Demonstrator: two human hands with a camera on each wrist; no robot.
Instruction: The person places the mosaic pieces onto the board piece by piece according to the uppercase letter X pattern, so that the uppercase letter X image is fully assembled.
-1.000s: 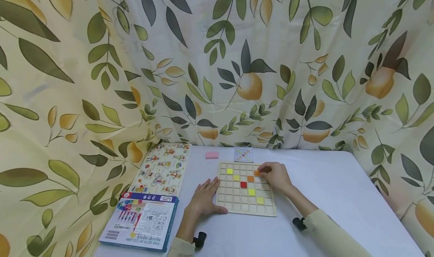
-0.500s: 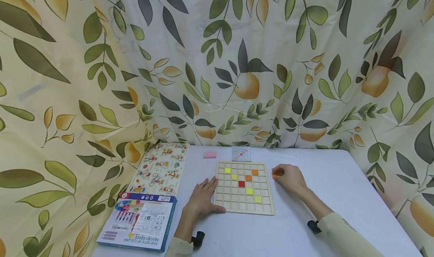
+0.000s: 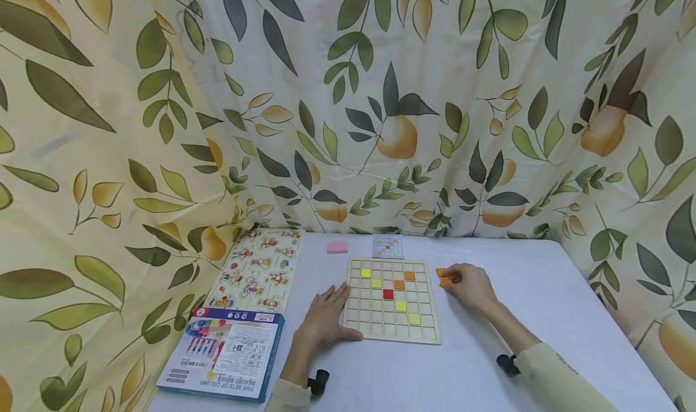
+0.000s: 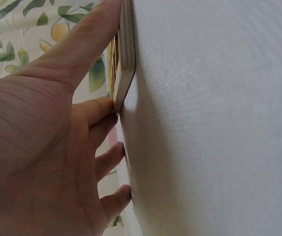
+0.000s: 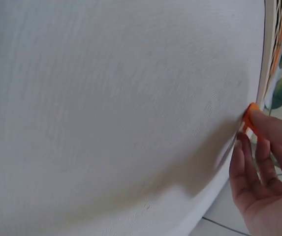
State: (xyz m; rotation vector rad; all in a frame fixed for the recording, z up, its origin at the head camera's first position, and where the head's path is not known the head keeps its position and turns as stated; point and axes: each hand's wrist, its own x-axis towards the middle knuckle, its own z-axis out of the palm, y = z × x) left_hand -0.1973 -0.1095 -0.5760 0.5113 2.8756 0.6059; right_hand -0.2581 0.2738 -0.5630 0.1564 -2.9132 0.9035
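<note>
A square wooden grid board (image 3: 377,329) lies on the white table, with yellow, orange and red square tiles in some of its cells. My left hand (image 3: 324,318) rests along its left edge, fingers spread and thumb at the near corner; the left wrist view shows the thumb and a fingertip against the board's side (image 4: 126,54). To the right of the board, my right hand (image 3: 470,286) pinches an orange tile (image 5: 252,115) between thumb and finger. A second orange tile (image 3: 440,272) shows just beyond those fingertips in the head view.
Behind the board lie a small patterned card (image 3: 388,246) and a stack of pink tiles (image 3: 337,248). On the left are a boxed set (image 3: 217,354) and a sheet with cartoon figures (image 3: 255,273). A leaf-print curtain (image 3: 348,110) hangs around the table.
My right hand has moved right from the board's upper right cell, leaving an orange tile there, to orange tiles beside the board. Two orange pieces now show apart. My left hand has stayed.
</note>
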